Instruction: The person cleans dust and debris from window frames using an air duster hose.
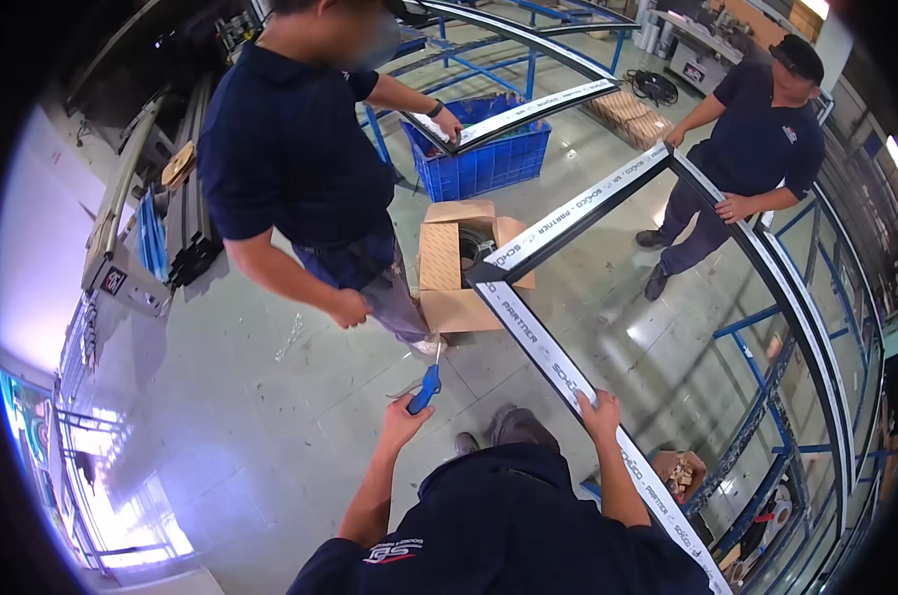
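My left hand [402,420] is closed round the handle of a blue air blow gun [426,389], whose thin nozzle points up and away from me over the floor. My right hand [599,413] grips the near side of a large dark window frame [528,325] covered with white printed protective film. Its fingers wrap over the profile's edge. Across the frame, a co-worker [766,139] has both hands on the far side of it, one near the corner.
Another co-worker [295,149] stands at the left, one hand on a second frame [528,114] above a blue crate [483,164]. An open cardboard box [461,309] sits on the floor ahead. Blue metal racks [781,426] stand at the right, with a small box of pieces [679,474] nearby.
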Demonstrator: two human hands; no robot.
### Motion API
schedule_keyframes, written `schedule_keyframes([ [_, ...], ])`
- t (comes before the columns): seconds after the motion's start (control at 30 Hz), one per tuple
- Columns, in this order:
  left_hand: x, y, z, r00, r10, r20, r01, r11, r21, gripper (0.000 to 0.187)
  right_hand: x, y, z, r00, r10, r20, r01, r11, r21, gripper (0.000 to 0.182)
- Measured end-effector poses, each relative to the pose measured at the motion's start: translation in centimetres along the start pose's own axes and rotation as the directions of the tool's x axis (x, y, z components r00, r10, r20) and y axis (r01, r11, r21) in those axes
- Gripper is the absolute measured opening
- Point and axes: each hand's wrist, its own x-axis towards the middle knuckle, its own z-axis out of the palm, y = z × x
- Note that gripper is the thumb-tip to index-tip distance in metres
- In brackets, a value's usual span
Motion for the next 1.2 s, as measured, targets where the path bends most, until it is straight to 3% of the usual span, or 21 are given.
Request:
schedule_keyframes([
  [0.07,4.1,-1.6,-0.3,1.000,-0.008,-0.012,0.009,0.998,0.058,0.038,1.2,-1.4,0.6,0.997,0.073,0.002,-0.073,0.997,-0.025,0.054],
  [0.17,8.2,-4.4,-0.4,0.994,0.080,-0.078,-0.074,0.995,0.071,0.038,3.1,-3.6,2.1,1.000,0.017,-0.023,-0.019,0.996,-0.082,0.052],
  [0.3,10.6,-4.3,-1.4,0.991,-0.091,-0.097,0.102,0.988,0.119,0.033,6.2,-5.5,4.7,0.996,0.045,-0.083,-0.047,0.999,-0.022,0.048],
  [0.33,11.2,-4.2,-1.7,0.994,-0.073,-0.082,0.085,0.985,0.153,0.035,6.8,-5.9,4.7,0.990,0.065,-0.125,-0.069,0.997,-0.029,0.049],
  [0.43,13.6,-4.3,-2.0,0.997,-0.014,-0.075,0.022,0.994,0.111,0.039,8.1,-6.5,4.3,0.870,0.467,0.155,-0.441,0.880,-0.178,0.054],
  [0.47,14.9,-4.5,-2.1,0.999,-0.047,-0.024,0.049,0.996,0.072,0.041,7.8,-6.1,5.0,0.916,0.398,0.061,-0.380,0.904,-0.196,0.058],
  [0.67,23.2,-2.4,-4.1,0.958,0.146,0.247,-0.166,0.984,0.059,0.042,8.1,-7.7,4.6,0.876,0.481,-0.019,-0.475,0.856,-0.204,0.055],
  [0.8,26.5,-0.9,-6.7,0.914,0.172,0.369,-0.217,0.972,0.086,0.040,8.2,-9.1,4.2,0.855,0.513,-0.080,-0.519,0.838,-0.170,0.052],
  [1.2,26.9,-4.4,-9.8,0.878,0.161,0.450,-0.184,0.983,0.005,0.043,8.2,-9.4,3.7,0.831,0.553,-0.055,-0.554,0.816,-0.166,0.054],
])
